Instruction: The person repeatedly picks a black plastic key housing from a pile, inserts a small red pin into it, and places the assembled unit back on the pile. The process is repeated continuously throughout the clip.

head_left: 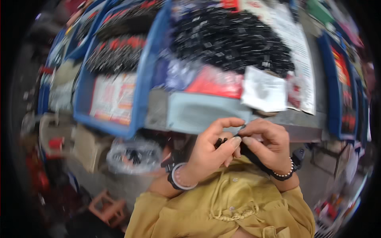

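Note:
My left hand (216, 146) and my right hand (270, 144) meet in front of my chest, just off the near edge of the table. Between their thumbs and fingertips they pinch a small black piece (237, 135), too small and blurred to tell its kind. More dark bits (220, 141) show inside the curled fingers of my left hand. Beyond the hands, a large heap of small black parts (230, 37) covers the work surface. A pale blue-grey flat panel (206, 112) lies along the near edge, with a white packet (264, 89) to its right.
Red plastic film (216, 81) lies before the heap. On the left, a blue bin (137, 105) holds dark parts and printed cards. Another blue bin (335, 87) stands at the right. Below the table sit a clear plastic bag (135, 154) of black parts and an orange stool (107, 208).

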A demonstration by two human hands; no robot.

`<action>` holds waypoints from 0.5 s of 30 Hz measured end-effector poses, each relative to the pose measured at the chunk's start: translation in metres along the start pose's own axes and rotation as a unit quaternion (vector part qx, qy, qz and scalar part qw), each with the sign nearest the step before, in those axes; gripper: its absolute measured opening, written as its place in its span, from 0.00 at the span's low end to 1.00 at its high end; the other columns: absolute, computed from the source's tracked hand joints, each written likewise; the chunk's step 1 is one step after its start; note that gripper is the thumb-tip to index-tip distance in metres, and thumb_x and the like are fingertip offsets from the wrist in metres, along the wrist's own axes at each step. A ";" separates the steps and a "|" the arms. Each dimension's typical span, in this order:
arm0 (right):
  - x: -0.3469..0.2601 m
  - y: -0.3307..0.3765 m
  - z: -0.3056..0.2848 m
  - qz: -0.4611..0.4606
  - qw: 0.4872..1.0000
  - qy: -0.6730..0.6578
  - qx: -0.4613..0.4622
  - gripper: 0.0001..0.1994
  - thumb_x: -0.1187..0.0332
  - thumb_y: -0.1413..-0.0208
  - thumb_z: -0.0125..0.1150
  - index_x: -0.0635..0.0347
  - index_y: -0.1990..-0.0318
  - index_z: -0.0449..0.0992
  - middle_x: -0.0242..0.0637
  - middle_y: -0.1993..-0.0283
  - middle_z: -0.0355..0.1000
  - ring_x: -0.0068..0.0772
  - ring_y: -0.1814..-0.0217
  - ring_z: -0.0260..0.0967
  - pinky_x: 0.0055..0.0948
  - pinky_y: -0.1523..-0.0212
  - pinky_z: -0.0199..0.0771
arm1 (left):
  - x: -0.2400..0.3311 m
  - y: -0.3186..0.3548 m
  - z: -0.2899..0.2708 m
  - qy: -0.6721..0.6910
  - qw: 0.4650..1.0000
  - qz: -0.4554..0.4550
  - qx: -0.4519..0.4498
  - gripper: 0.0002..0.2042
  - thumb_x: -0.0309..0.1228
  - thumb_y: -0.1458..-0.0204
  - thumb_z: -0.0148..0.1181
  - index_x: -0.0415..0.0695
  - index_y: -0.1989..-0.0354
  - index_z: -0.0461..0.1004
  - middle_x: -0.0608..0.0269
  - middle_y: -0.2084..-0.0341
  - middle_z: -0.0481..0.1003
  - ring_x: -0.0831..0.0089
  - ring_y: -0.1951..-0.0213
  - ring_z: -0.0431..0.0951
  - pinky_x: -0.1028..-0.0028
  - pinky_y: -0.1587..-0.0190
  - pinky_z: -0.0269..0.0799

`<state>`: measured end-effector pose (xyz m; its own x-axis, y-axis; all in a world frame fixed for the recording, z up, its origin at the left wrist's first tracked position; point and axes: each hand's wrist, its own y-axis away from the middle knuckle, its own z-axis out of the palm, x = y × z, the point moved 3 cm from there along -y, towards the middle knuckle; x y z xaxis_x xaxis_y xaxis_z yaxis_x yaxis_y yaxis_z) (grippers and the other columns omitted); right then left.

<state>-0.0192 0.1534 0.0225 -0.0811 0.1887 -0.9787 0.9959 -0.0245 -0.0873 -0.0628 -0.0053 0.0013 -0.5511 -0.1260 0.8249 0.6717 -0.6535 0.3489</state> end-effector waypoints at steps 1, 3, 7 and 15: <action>0.000 -0.005 0.013 0.008 1.000 -0.013 -0.027 0.07 0.78 0.48 0.61 0.68 0.62 0.77 0.41 0.64 0.76 0.28 0.67 0.75 0.24 0.64 0.74 | 0.001 0.013 -0.013 0.001 1.000 -0.009 0.006 0.16 0.24 0.43 0.48 0.38 0.45 0.66 0.66 0.81 0.73 0.87 0.85 0.63 0.86 0.82 0.56; 0.000 -0.011 0.046 0.000 0.995 -0.060 -0.085 0.07 0.77 0.48 0.61 0.68 0.61 0.76 0.42 0.64 0.76 0.29 0.67 0.75 0.24 0.65 0.74 | -0.003 0.047 -0.042 0.004 0.996 -0.005 0.084 0.14 0.26 0.41 0.50 0.38 0.46 0.68 0.67 0.79 0.73 0.87 0.83 0.65 0.86 0.80 0.59; 0.010 -0.020 0.118 0.007 0.969 -0.066 -0.237 0.08 0.74 0.45 0.59 0.67 0.59 0.75 0.40 0.63 0.76 0.30 0.64 0.75 0.26 0.62 0.73 | -0.014 0.120 -0.110 0.004 0.947 0.063 0.315 0.12 0.24 0.41 0.48 0.38 0.51 0.71 0.67 0.80 0.72 0.87 0.84 0.63 0.86 0.81 0.57; 0.030 -0.014 0.220 -0.054 0.927 -0.020 -0.370 0.10 0.71 0.47 0.55 0.66 0.59 0.71 0.49 0.62 0.71 0.52 0.59 0.70 0.41 0.58 0.70 | -0.046 0.177 -0.246 -0.277 0.804 0.091 0.518 0.10 0.30 0.41 0.54 0.36 0.56 0.73 0.63 0.72 0.74 0.83 0.74 0.69 0.82 0.71 0.64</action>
<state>-0.0447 -0.0570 -0.0470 -0.1691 0.1135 -0.9790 0.7353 0.6760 -0.0486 -0.0399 -0.2991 -0.0844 -0.2837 0.3906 0.8758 0.9267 0.3463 0.1458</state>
